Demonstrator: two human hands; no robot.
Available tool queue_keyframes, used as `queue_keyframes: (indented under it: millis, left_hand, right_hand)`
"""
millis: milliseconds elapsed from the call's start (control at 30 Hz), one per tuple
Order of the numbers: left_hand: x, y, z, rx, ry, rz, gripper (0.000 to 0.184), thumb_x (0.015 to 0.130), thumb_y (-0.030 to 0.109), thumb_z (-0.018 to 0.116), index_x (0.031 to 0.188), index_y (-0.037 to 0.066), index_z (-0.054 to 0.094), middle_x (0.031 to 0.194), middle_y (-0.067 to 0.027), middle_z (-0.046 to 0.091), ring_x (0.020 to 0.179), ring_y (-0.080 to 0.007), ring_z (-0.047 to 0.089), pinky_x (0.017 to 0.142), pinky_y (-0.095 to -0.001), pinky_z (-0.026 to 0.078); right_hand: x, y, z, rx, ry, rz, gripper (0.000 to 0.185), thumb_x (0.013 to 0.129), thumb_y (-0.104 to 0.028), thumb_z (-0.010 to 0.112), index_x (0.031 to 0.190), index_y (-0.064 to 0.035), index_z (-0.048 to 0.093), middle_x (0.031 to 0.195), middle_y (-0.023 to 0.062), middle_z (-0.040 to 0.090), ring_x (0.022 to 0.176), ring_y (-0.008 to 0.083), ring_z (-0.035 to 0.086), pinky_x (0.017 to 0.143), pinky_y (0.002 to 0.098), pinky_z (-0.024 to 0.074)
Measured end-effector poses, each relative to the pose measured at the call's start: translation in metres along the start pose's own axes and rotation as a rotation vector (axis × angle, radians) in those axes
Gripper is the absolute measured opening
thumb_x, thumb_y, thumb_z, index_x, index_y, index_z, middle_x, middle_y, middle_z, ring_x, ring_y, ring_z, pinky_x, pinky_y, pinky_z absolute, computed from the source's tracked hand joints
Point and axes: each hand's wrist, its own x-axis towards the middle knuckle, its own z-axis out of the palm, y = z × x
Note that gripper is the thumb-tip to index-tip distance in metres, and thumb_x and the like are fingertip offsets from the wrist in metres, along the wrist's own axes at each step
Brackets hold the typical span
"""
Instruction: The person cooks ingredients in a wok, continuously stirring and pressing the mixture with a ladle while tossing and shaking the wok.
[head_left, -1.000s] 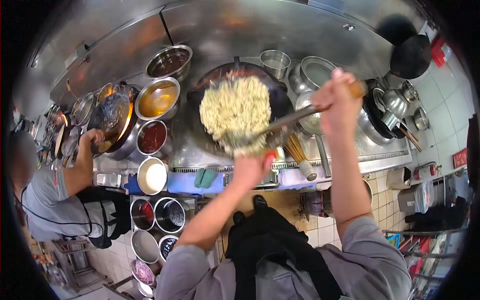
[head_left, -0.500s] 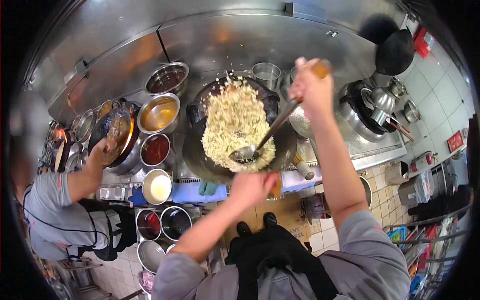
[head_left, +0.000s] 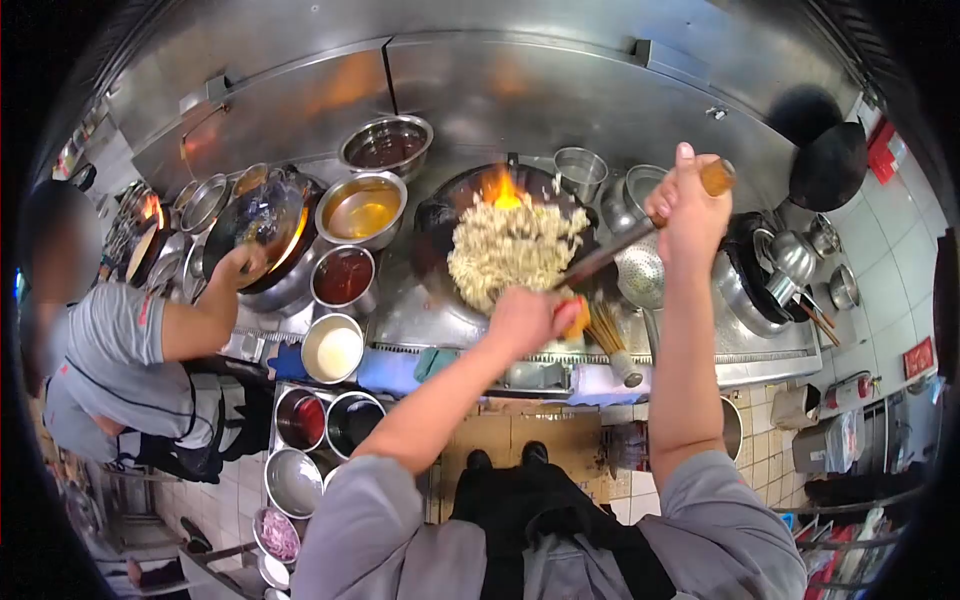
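My right hand (head_left: 692, 212) is closed round the ladle (head_left: 612, 252), near its wooden end, with the shaft slanting down left to the wok. The ladle's bowl is hidden by the food or my left hand. At the near side of the dark wok (head_left: 432, 262), my left hand (head_left: 527, 322) is closed on its handle (head_left: 574, 317), whose orange-brown end shows past my fingers. A pale heap of what looks like fried rice (head_left: 515, 250) fills the middle of the wok, blurred by motion. Flame (head_left: 502, 188) rises at the heap's far edge.
A bamboo brush (head_left: 608, 340) and a perforated skimmer (head_left: 640, 278) lie right of the wok. Bowls of amber liquid (head_left: 362, 212), red sauce (head_left: 342, 276) and a creamy mixture (head_left: 333, 350) stand left. A co-worker's hand (head_left: 240, 266) is at another wok (head_left: 255, 225).
The rice, stretched high with grains in the air before, is now a lower heap. Flame has appeared behind it. The ladle's bowl has gone out of sight. My view has shifted left.
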Motion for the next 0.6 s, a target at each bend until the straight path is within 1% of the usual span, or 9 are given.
queue_keyframes:
  millis: [67,100,167,233,267,367,467,533,600]
  left_hand:
    - [-0.007,-0.042,0.065,0.063,0.114,0.057,0.040,0.093,0.044,0.056,0.071,0.013,0.066,0.057,-0.0089,0.061,0.051,-0.0287,0.059,0.064,-0.0441,0.042]
    - [-0.028,-0.043,0.094,0.082,0.099,-0.087,0.041,0.094,0.045,0.053,0.074,0.012,0.067,0.056,-0.0094,0.061,0.051,-0.0287,0.060,0.066,-0.0449,0.041]
    - [-0.078,-0.038,0.126,0.166,-0.006,-0.098,0.043,0.095,0.046,0.051,0.078,0.011,0.068,0.056,-0.0102,0.062,0.052,-0.0292,0.060,0.069,-0.0437,0.043]
    - [-0.112,0.003,0.096,0.110,-0.272,-0.103,0.045,0.095,0.047,0.051,0.078,0.009,0.069,0.057,-0.0098,0.063,0.051,-0.0293,0.061,0.072,-0.0439,0.044]
    - [-0.112,0.018,0.070,0.032,-0.279,-0.031,0.046,0.095,0.047,0.051,0.077,0.009,0.071,0.058,-0.0099,0.063,0.050,-0.0296,0.060,0.071,-0.0431,0.045]
    - [-0.038,0.026,-0.007,0.051,-0.121,0.001,0.048,0.094,0.049,0.051,0.072,0.009,0.069,0.057,-0.0093,0.063,0.049,-0.0298,0.059,0.068,-0.0421,0.044]
    - [-0.002,-0.015,0.028,0.054,0.005,0.058,0.049,0.095,0.049,0.050,0.069,0.011,0.067,0.056,-0.0093,0.062,0.048,-0.0297,0.058,0.067,-0.0411,0.044]
    - [-0.030,-0.035,0.089,0.144,0.065,-0.077,0.048,0.095,0.049,0.049,0.069,0.012,0.066,0.056,-0.0100,0.062,0.050,-0.0293,0.059,0.067,-0.0422,0.043]
    - [-0.076,-0.024,0.105,0.189,-0.164,-0.154,0.044,0.095,0.046,0.049,0.075,0.012,0.067,0.063,-0.0121,0.065,0.059,-0.0301,0.063,0.076,-0.0418,0.046]
  right_hand:
    - [-0.010,0.055,0.010,-0.102,0.064,-0.045,0.026,0.096,-0.014,0.060,0.081,-0.0091,0.039,0.054,0.0000,0.043,0.041,0.0100,0.042,0.040,0.0263,0.0391]
    - [-0.018,0.086,0.008,-0.206,0.130,-0.094,0.027,0.096,-0.012,0.059,0.081,-0.0088,0.038,0.054,0.0003,0.043,0.041,0.0101,0.042,0.041,0.0268,0.0398]
    - [-0.021,0.100,-0.005,-0.038,0.082,-0.125,0.026,0.096,-0.010,0.058,0.081,-0.0086,0.037,0.055,0.0013,0.045,0.042,0.0102,0.042,0.041,0.0280,0.0408]
    - [-0.018,0.081,-0.014,-0.036,0.085,-0.094,0.026,0.097,-0.011,0.058,0.082,-0.0089,0.038,0.056,0.0020,0.046,0.042,0.0101,0.043,0.041,0.0280,0.0407]
    - [-0.017,0.060,-0.014,-0.074,0.014,0.045,0.026,0.096,-0.013,0.060,0.082,-0.0090,0.039,0.057,0.0013,0.047,0.043,0.0096,0.043,0.041,0.0282,0.0403]
    - [-0.015,0.003,-0.002,-0.074,-0.056,0.038,0.027,0.095,-0.014,0.062,0.082,-0.0090,0.039,0.058,0.0004,0.047,0.044,0.0093,0.044,0.040,0.0275,0.0403]
    - [-0.019,0.027,0.017,-0.123,0.105,-0.060,0.027,0.094,-0.015,0.063,0.083,-0.0091,0.040,0.058,-0.0002,0.047,0.044,0.0095,0.045,0.040,0.0267,0.0405]
    - [-0.027,0.095,0.001,-0.096,0.111,-0.123,0.025,0.095,-0.013,0.062,0.083,-0.0095,0.040,0.057,0.0003,0.047,0.044,0.0102,0.047,0.040,0.0264,0.0410]
    - [-0.030,0.103,-0.010,-0.055,0.085,-0.174,0.024,0.095,-0.012,0.061,0.082,-0.0096,0.041,0.057,0.0005,0.047,0.045,0.0104,0.048,0.040,0.0268,0.0412]
